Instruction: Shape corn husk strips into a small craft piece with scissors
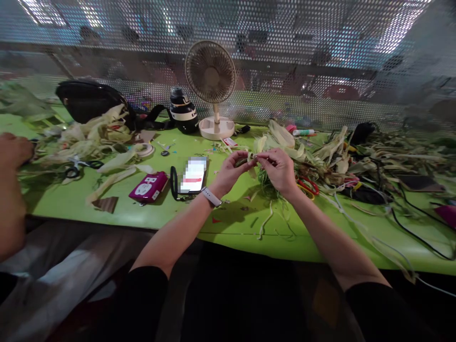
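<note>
Above the green table (228, 223), my left hand (233, 172) pinches a small pale piece of corn husk (251, 159) between thumb and fingers. My right hand (280, 170) is closed at the same husk piece, fingertips meeting those of the left. Exactly what sits between the right fingertips is too small to make out. Under the right hand lies a tangle of green fibres (267, 186), with loose strands trailing toward the table's front. Red-handled scissors (309, 186) are partly tucked by the right wrist. Dry husks (285, 137) spread behind the hands.
A fan (211, 71) and a black bottle (184, 111) stand at the back. A lit phone (193, 175), a magenta device (148, 187) and black scissors (80, 166) lie leftward. Another person's hand (14, 149) is far left. Cables (413, 232) cross the right side.
</note>
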`<state>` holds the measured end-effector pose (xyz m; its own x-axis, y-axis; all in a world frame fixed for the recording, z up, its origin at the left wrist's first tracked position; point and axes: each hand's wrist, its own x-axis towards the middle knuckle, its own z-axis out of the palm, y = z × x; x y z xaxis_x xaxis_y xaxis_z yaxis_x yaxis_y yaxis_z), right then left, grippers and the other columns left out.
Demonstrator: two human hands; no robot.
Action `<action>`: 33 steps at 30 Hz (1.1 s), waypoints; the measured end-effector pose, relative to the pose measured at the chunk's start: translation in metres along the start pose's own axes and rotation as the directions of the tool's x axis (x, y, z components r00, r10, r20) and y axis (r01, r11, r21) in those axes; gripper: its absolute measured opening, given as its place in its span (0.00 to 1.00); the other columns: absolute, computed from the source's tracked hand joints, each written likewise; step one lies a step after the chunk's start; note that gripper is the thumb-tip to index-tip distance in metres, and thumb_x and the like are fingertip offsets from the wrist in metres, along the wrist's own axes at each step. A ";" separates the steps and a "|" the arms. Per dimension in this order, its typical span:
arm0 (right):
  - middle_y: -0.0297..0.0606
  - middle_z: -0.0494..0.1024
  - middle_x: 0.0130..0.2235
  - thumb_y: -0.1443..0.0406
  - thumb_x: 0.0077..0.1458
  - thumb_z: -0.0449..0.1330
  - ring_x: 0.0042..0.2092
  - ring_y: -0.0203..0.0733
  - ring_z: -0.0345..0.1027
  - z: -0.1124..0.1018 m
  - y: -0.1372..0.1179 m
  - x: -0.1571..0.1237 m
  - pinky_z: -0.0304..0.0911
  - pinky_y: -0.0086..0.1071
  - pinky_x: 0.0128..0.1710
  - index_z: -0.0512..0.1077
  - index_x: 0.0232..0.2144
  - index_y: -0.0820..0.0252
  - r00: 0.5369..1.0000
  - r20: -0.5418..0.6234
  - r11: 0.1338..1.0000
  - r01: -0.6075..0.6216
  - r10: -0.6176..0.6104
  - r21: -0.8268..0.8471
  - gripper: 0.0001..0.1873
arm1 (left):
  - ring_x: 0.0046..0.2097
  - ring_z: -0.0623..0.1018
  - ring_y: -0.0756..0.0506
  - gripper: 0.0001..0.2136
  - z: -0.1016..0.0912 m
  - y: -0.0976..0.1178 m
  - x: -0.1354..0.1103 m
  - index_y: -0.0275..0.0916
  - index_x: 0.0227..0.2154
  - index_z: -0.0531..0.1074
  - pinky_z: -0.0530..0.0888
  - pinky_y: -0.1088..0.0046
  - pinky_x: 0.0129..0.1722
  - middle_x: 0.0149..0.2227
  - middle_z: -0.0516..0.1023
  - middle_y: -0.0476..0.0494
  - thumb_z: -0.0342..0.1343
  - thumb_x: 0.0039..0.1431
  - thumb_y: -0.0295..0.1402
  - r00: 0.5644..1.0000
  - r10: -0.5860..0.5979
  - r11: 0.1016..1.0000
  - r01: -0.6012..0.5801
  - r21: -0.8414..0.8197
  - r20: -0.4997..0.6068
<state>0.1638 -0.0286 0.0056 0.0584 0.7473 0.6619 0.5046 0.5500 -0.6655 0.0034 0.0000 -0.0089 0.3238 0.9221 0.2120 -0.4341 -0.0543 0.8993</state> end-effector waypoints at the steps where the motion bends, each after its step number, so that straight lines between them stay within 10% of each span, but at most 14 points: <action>1: 0.37 0.76 0.32 0.59 0.56 0.62 0.32 0.38 0.68 0.000 0.000 0.000 0.67 0.34 0.34 0.79 0.31 0.57 1.000 0.000 1.000 -0.013 0.013 -0.001 0.09 | 0.39 0.78 0.51 0.18 0.001 0.001 -0.001 0.38 0.35 0.71 0.74 0.73 0.44 0.36 0.77 0.50 0.72 0.42 0.32 1.000 0.009 1.000 -0.010 0.022 0.003; 9: 0.37 0.77 0.30 0.62 0.56 0.61 0.32 0.39 0.68 -0.001 -0.002 -0.001 0.66 0.34 0.34 0.77 0.30 0.58 0.999 -0.024 0.992 0.031 -0.034 -0.119 0.07 | 0.37 0.77 0.51 0.19 0.004 0.004 -0.005 0.39 0.35 0.68 0.75 0.73 0.41 0.33 0.77 0.50 0.71 0.44 0.36 1.000 0.010 0.989 -0.014 0.149 0.026; 20: 0.42 0.79 0.35 0.63 0.59 0.57 0.37 0.43 0.72 -0.019 0.008 0.009 0.68 0.37 0.37 0.80 0.38 0.56 0.927 0.257 0.929 0.323 -0.272 -0.181 0.11 | 0.35 0.78 0.50 0.20 0.002 0.008 -0.003 0.39 0.33 0.69 0.75 0.71 0.40 0.32 0.78 0.49 0.72 0.40 0.39 0.999 0.002 0.986 -0.010 0.164 0.050; 33: 0.47 0.75 0.39 0.64 0.66 0.49 0.40 0.46 0.68 -0.017 0.005 0.006 0.63 0.35 0.38 0.74 0.37 0.61 0.913 0.355 0.807 0.361 -0.202 -0.468 0.14 | 0.33 0.75 0.51 0.16 -0.006 0.005 0.001 0.39 0.36 0.73 0.71 0.74 0.36 0.32 0.77 0.49 0.65 0.51 0.44 0.997 -0.011 0.984 -0.004 0.177 0.079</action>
<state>0.1811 -0.0276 0.0126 -0.3546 0.7037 0.6157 0.8313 0.5387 -0.1369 -0.0033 0.0032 -0.0067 0.3941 0.8893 0.2322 -0.2798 -0.1245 0.9519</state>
